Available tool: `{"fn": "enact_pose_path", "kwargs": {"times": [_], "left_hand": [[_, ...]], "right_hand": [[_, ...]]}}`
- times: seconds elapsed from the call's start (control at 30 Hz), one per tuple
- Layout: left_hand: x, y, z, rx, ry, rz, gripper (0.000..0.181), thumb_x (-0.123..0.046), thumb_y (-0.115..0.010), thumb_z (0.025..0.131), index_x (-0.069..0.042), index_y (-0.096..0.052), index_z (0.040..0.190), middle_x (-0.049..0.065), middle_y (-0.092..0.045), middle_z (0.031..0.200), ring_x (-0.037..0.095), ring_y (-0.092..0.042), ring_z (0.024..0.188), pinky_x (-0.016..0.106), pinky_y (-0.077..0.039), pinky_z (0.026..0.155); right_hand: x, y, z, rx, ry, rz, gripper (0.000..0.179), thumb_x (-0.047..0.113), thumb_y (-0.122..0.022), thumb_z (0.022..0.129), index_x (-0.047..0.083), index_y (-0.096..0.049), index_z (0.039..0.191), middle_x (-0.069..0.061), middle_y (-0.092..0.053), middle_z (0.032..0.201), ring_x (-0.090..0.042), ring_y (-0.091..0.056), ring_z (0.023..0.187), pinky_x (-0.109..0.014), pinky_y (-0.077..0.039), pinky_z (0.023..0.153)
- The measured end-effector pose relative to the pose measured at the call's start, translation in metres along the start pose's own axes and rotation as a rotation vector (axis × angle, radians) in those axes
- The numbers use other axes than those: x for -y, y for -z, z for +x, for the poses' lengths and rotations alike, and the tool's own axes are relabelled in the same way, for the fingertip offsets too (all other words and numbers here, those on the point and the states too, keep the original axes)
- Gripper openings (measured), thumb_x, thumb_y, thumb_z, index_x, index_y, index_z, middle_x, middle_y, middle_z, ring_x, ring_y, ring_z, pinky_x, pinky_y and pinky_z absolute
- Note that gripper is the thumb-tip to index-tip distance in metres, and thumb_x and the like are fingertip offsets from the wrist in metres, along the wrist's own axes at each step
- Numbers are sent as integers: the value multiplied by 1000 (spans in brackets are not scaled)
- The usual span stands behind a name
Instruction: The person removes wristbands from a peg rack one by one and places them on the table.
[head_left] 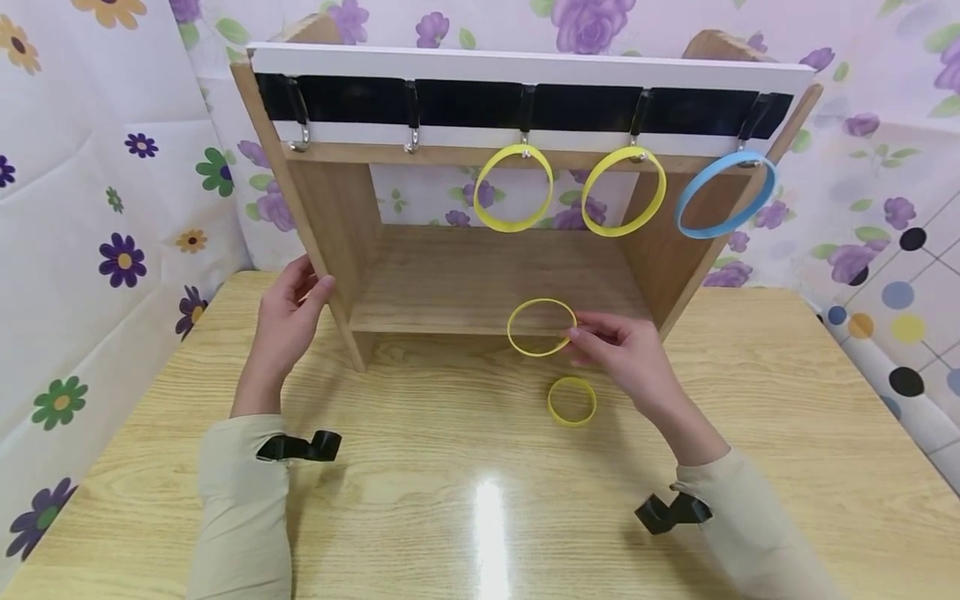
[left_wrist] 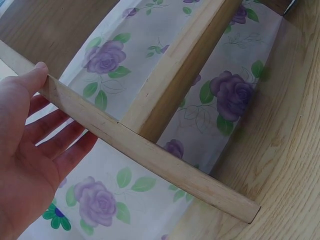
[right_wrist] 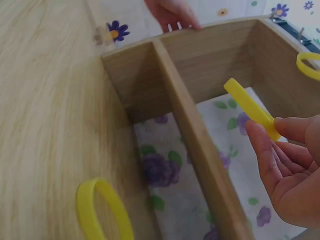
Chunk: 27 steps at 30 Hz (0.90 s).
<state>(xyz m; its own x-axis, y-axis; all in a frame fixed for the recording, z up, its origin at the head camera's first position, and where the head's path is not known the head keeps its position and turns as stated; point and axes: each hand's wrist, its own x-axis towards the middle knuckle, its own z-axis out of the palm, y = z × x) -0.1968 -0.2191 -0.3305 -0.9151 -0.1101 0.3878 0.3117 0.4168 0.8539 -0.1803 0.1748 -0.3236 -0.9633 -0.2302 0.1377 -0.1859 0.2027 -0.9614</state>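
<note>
My right hand (head_left: 630, 358) pinches a thin yellow wristband (right_wrist: 252, 107) between thumb and fingers, in front of the shelf board of a wooden rack (head_left: 495, 271). A second yellow wristband (head_left: 572, 422) lies on the table below that hand. My left hand (head_left: 285, 321) holds the rack's left side panel (left_wrist: 107, 122), thumb on its front edge and fingers along the outer side. From the rack's hooks hang a yellow wristband (head_left: 512, 227), another yellow wristband (head_left: 615, 232) and a blue wristband (head_left: 705, 234). The far-left hook (head_left: 300, 143) and its neighbour (head_left: 412, 143) carry nothing.
A white rail (head_left: 450, 60) with a black strip runs across the rack's top and bears the hooks. The rack stands on a wood-grain table (head_left: 405, 483) against a floral backdrop (head_left: 862, 83). Black wrist mounts (head_left: 300, 447) sit on both sleeves.
</note>
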Motion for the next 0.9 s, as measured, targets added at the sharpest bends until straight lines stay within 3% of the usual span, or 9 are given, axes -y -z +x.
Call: {"fn": "enact_pose_path", "kwargs": {"times": [0.2,0.43,0.9], "left_hand": [[0,0,0,6,7,10,50,-21,-53,101,-2,-40,145,18,-48,140,33,-47,125,48,-41,102],[1,0,1,11,0,0,49,-20,-53,101,-2,-41,145,17,-48,140,32,-47,126,47,-41,102],[0,2,0,15,-11,3,49,-20,-53,101,-2,-42,144,17,-49,139,31,-48,125,47,-41,102]], "right_hand": [[-16,13,-5,10,-16,-2,38,7,-63,94,-13,-56,125,-22,-67,106,-16,-70,83,-37,-57,76],[-32,28,-10,34,-12,-90,36,11,-61,96,-11,-58,124,-18,-68,107,-17,-69,87,-35,-57,76],[-61,61,-20,51,-118,-157,39,10,-58,98,-15,-54,127,-30,-62,113,-17,-67,90,-34,-57,78]]}}
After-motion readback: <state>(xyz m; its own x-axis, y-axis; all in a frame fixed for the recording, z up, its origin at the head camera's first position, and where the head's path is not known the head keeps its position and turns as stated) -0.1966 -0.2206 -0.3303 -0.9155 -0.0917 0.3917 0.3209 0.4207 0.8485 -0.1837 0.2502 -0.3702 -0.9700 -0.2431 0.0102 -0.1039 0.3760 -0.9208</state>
